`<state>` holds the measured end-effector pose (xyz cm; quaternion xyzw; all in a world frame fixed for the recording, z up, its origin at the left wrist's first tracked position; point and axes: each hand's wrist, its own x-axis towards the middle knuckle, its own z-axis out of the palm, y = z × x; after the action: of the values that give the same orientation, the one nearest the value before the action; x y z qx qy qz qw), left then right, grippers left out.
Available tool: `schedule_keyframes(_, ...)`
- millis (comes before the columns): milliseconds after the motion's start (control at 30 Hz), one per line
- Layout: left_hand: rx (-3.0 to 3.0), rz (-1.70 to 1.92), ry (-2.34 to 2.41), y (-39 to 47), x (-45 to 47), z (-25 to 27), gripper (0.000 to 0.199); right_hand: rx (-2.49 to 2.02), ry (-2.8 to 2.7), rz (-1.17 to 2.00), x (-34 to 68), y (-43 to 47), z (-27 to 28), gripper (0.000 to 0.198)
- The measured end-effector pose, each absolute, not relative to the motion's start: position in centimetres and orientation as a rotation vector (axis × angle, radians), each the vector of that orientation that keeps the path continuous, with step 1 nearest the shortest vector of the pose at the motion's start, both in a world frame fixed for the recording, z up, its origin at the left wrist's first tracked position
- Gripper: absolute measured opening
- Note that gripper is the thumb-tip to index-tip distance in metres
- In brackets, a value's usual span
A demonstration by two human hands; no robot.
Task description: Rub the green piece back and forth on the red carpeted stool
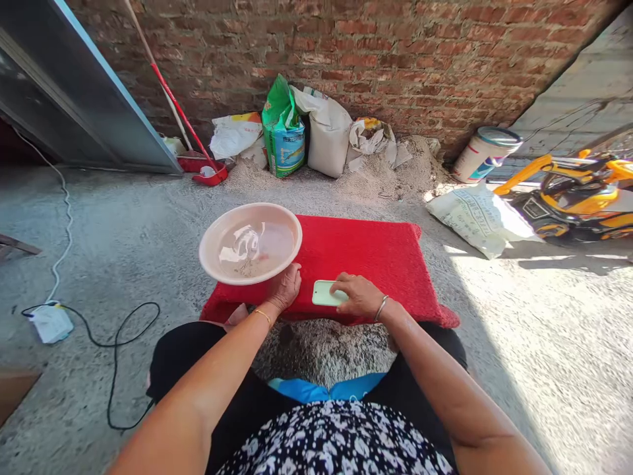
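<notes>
A pale pink plastic basin [210, 262] with clear water in it stands on the left part of a bench or low table covered with a red cloth [361, 244]. My left hand [287, 287] is at the basin's near right rim; most of its fingers are hidden beneath or behind the rim. On the cloth's near edge lies a flat, pale green, rounded rectangular thing [324, 293], like a phone case, with a small dark dot at its left end. My right hand [362, 295] is closed on its right end, fingers over the top.
Against the brick wall stand a green bag [284, 138], a white sack [328, 132] and a red dustpan [212, 175]. A bucket [487, 155], another sack [482, 214] and a yellow toy digger [578, 198] are on the right. A black cable [117, 346] loops across the floor on the left.
</notes>
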<state>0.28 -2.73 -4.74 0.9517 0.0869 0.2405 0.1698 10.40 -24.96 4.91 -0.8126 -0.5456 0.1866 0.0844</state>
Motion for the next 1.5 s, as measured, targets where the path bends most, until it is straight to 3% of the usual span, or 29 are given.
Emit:
schedule_keyframes(333,2.738,0.678,0.247,-2.6,0.4,-4.9,0.02,-2.929,-1.103,0.464,16.8,-40.6,6.7,0.035)
schedule_keyframes(500,2.786,0.664,0.22,-2.5,0.5,-4.8,0.02,-2.759,-1.338,0.298,13.3,-34.7,7.9,0.035)
schedule_keyframes(733,2.824,0.673,0.179,-2.3,0.8,-4.5,0.02,-2.421,-1.723,0.456,8.6,-26.5,5.8,0.041)
schedule_keyframes(1033,2.831,0.636,0.18,-2.7,0.9,-4.1,0.021,-2.802,-1.148,0.51,14.6,-44.4,5.8,0.043)
schedule_keyframes(1167,2.845,0.593,0.204,-2.7,0.8,-4.1,0.02,-2.987,-0.984,0.392,15.8,-48.5,6.7,0.035)
schedule_keyframes(1300,2.866,0.604,0.211,-2.6,0.9,-4.2,0.019,-2.896,-1.094,0.275,15.0,-43.5,7.7,0.036)
schedule_keyframes(1500,2.872,0.612,0.188,-2.5,0.9,-4.3,0.02,-2.649,-1.456,0.353,13.0,-29.9,6.8,0.037)
